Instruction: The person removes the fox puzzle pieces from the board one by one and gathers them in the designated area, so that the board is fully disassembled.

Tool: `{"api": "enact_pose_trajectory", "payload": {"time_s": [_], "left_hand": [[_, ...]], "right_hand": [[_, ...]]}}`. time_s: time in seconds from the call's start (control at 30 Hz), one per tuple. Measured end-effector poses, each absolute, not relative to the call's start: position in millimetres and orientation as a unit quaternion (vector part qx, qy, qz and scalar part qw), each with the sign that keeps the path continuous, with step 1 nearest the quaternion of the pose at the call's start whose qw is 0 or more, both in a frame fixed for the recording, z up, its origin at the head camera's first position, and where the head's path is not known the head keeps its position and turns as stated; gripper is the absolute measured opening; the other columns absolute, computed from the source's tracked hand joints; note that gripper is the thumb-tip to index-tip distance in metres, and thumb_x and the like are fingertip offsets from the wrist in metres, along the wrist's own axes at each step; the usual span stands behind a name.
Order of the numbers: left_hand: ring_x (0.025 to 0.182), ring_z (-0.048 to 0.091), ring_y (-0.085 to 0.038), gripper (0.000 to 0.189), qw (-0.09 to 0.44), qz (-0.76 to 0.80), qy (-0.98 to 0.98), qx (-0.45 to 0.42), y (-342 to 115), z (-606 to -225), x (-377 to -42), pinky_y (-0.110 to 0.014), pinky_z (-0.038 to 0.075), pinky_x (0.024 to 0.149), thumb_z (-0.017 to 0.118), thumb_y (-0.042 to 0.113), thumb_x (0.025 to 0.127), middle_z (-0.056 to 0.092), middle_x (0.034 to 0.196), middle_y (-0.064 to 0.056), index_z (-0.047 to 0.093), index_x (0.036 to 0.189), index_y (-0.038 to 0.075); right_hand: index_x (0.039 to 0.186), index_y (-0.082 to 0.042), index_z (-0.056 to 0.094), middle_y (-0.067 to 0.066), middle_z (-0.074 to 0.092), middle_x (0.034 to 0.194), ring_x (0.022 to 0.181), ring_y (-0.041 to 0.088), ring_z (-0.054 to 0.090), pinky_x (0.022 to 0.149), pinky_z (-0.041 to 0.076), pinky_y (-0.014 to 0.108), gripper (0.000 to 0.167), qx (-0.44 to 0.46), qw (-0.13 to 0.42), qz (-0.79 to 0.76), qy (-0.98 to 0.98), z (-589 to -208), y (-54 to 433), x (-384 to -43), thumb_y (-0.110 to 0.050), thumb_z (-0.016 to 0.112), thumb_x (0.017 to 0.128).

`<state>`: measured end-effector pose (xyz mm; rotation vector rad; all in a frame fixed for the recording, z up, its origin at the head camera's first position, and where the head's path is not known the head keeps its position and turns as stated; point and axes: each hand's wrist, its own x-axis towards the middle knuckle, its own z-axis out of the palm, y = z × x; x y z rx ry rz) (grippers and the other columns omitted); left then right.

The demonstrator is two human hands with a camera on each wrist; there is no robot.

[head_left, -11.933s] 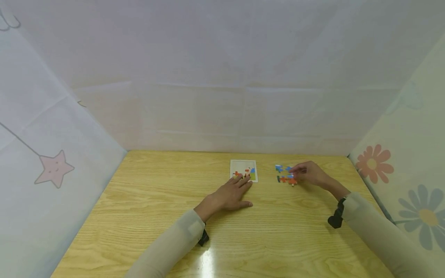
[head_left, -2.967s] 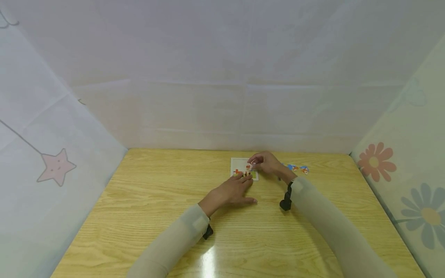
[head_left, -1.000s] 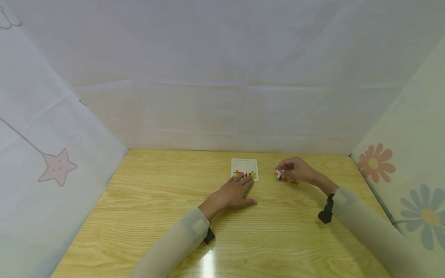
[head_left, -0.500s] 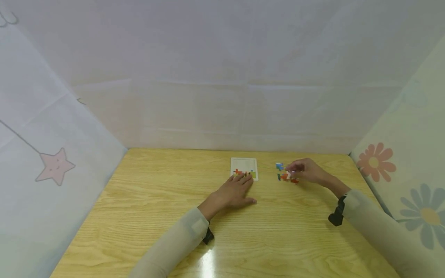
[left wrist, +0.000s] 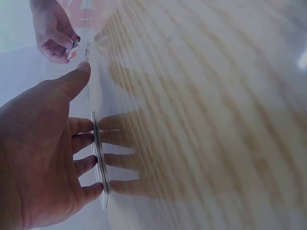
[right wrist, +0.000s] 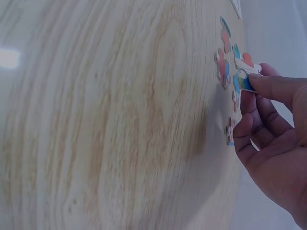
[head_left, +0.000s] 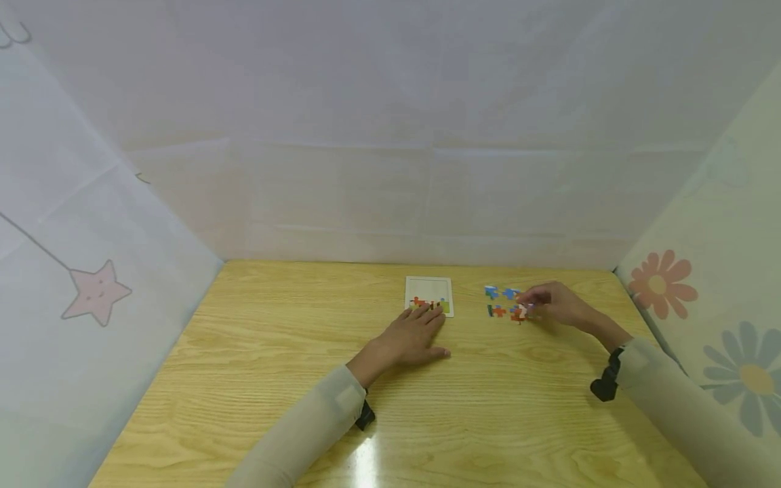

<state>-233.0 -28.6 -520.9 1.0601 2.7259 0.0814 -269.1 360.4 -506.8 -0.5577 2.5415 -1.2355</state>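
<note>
My left hand (head_left: 410, 339) lies palm down with straight fingers on the near edge of a small white puzzle tray (head_left: 427, 286). Red and green puzzle pieces (head_left: 418, 303) fill the tray's near row, partly hidden by my fingertips; its far part shows bare board. At the right, my right hand (head_left: 556, 305) pinches a jigsaw puzzle piece (right wrist: 245, 76) between thumb and fingers, white with red, blue and green. The held piece is raised above several loose pieces, among them a blue one (head_left: 491, 292) and a red one (head_left: 497, 311).
The wooden table (head_left: 305, 325) reaches to a pale cloth backdrop (head_left: 390, 203) behind the tray. Cloth walls with a printed star (head_left: 97, 293) and flowers (head_left: 657, 285) flank it. Another loose piece (right wrist: 231, 130) lies below my right fingers in the right wrist view.
Since three seconds ago, my right hand has carried the puzzle piece from over the tray to the loose pieces, then further right across them. My left hand has stayed at the tray.
</note>
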Motion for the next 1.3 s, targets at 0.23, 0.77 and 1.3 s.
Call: {"api": "enact_pose_trajectory", "payload": {"time_s": [0.23,0.77,1.3], "left_hand": [[0.164,0.017,-0.026,0.084,0.106,0.029,0.925,0.364,-29,-522,-233,-0.051,0.021,0.131,0.042,0.068,0.107,0.018,0.178,-0.002,0.025,0.17,0.015],[0.164,0.016,-0.027,0.084,0.096,0.042,0.922,0.373,-33,-523,-228,-0.051,0.021,0.131,0.043,0.067,0.107,0.016,0.178,-0.004,0.026,0.17,0.015],[0.164,0.014,-0.03,0.087,0.091,0.042,0.921,0.376,-37,-519,-220,-0.05,0.022,0.13,0.044,0.067,0.107,0.013,0.178,-0.012,0.024,0.17,0.011]], "right_hand": [[0.126,0.006,0.073,0.021,0.075,0.119,0.104,0.024,0.072,0.082,0.06,0.027,0.026,-0.186,0.127,-0.421,0.879,-511,371,-268,0.003,0.068,0.1],[0.123,0.005,0.074,0.023,0.075,0.118,0.106,0.028,0.074,0.08,0.061,0.026,0.024,-0.168,0.106,-0.394,0.897,-519,386,-266,0.004,0.07,0.099],[0.117,0.001,0.077,0.016,0.078,0.113,0.101,0.03,0.073,0.081,0.058,0.027,0.02,-0.184,0.089,-0.338,0.919,-517,389,-263,0.002,0.073,0.097]]}}
